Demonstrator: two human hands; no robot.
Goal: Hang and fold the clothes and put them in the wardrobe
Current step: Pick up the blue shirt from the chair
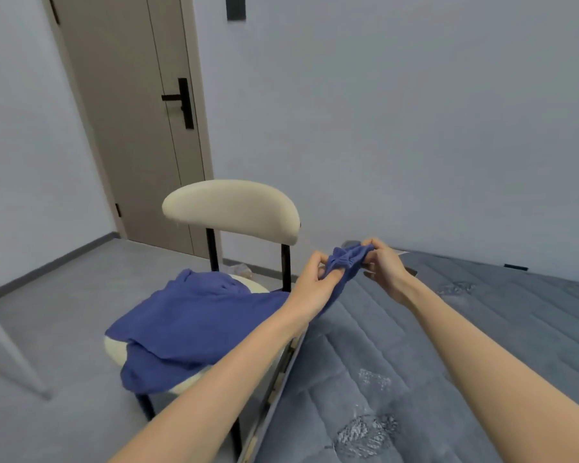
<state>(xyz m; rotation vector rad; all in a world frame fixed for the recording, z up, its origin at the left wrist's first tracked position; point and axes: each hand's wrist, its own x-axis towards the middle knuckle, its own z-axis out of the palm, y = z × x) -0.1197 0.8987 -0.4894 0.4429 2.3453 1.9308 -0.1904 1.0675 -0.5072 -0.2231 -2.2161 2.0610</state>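
Mattress (482, 345) quilted grey, chair (231, 208) beside — blue garment (198, 319) on seat, door (131, 111) behind.

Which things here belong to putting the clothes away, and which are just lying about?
In the job:
- blue garment, draped over the chair seat
- left hand and right hand, both pinching its bunched edge

Just there:
- cream chair
- grey quilted mattress
- door

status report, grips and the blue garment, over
Left grip and right grip both pinch a bunched end of the blue garment. Rest of it draped on the chair seat. Nothing blocking.
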